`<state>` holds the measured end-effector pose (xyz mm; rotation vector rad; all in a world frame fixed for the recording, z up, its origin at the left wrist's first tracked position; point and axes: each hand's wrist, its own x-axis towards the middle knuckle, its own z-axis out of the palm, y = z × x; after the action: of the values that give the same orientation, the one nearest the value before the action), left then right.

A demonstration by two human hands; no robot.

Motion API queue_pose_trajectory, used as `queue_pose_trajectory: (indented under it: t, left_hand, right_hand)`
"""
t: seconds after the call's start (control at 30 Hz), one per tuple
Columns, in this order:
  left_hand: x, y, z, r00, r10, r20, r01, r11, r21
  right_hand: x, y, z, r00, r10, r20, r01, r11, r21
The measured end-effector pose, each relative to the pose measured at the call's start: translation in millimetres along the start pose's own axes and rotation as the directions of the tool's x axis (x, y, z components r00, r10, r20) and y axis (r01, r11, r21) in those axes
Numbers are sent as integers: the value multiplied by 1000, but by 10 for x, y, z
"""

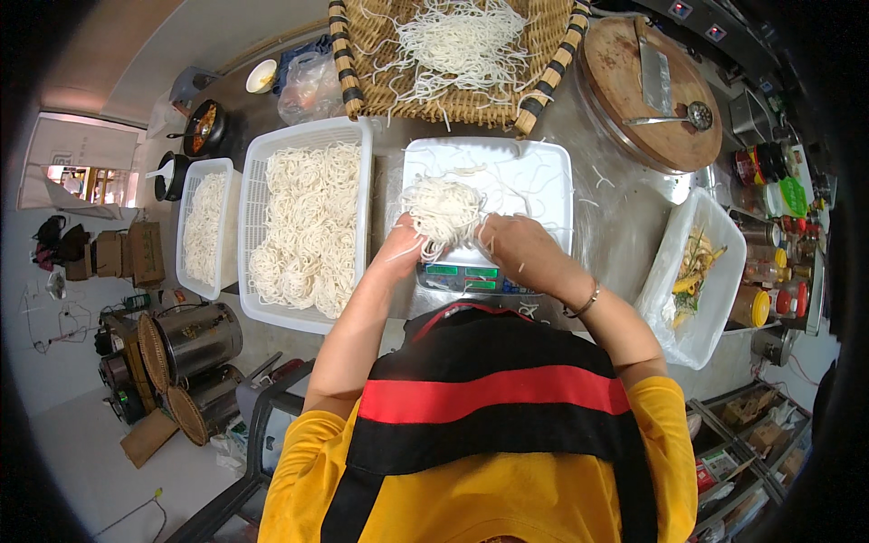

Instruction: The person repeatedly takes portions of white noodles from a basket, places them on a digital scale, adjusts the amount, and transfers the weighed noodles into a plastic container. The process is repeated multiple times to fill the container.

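Observation:
A bundle of white noodles [445, 207] lies over the near left part of the white tray of a digital scale [536, 163]. My left hand [402, 246] grips the bundle from its left side, fingers partly hidden under the noodles. At the bundle's right edge is my right hand [517, 246], its fingers curled down; whether they pinch any strands cannot be told. Loose strands lie on the tray. Beyond the scale, a woven bamboo basket [380, 102] holds a loose heap of noodles [468, 44]. To the left, a white plastic crate [252, 203] holds coiled noodle portions [312, 224].
A smaller white bin [231, 231] of noodles stands far left. Back right, a cleaver [656, 78] and a metal ladle [698, 117] lie on a round wooden chopping board [611, 88]. A plastic-lined white bin [723, 292] with scraps and several jars [750, 305] stand right.

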<state>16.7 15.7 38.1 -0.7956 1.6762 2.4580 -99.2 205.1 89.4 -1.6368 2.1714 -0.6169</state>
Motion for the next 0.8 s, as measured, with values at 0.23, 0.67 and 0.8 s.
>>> queue_pose_trajectory:
  t: [0.23,0.67,0.8]
  left_hand:
    - [125,-115,-102,927,-329,179,348,934,-83]
    - [4,-129,51,911,-176,372,387,673,-630]
    - [131,-156,-53,942,-151,300,299,782,-547]
  right_hand:
    - [431,204,-442,887,-436,-151,459,803,381]
    - [402,440,122,994,-60,92,-92,17,996]
    - [168,222,136,995,83,60,-53,-85,995]
